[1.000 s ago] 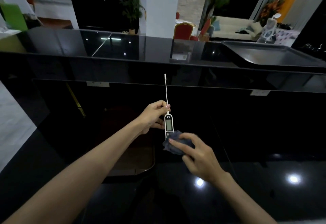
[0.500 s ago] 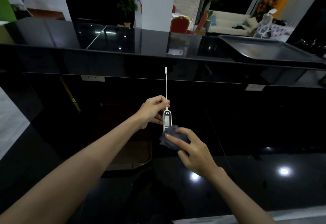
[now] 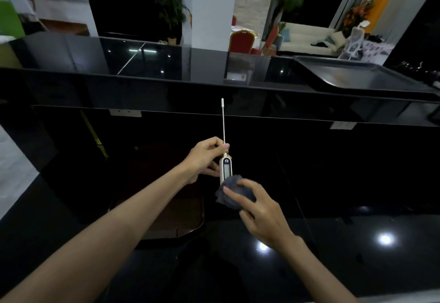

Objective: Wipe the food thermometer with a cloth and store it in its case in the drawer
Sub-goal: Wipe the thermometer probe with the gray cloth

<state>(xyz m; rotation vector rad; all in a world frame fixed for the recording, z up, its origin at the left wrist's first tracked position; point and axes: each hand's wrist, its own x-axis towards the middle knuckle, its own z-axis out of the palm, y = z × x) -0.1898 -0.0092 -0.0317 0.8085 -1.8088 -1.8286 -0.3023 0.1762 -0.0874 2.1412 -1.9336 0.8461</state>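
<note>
Counter [image 3: 333,267]: glossy black, no case or drawer in my view | left hand [image 3: 204,157]: fingers pinch the thermometer [image 3: 226,169] where probe meets body, upright above the counter, as a second ago | right hand [image 3: 259,209]: clenched on the cloth [image 3: 232,190], which stays bunched at the thermometer's base | wiping continues, storing waits.
</note>
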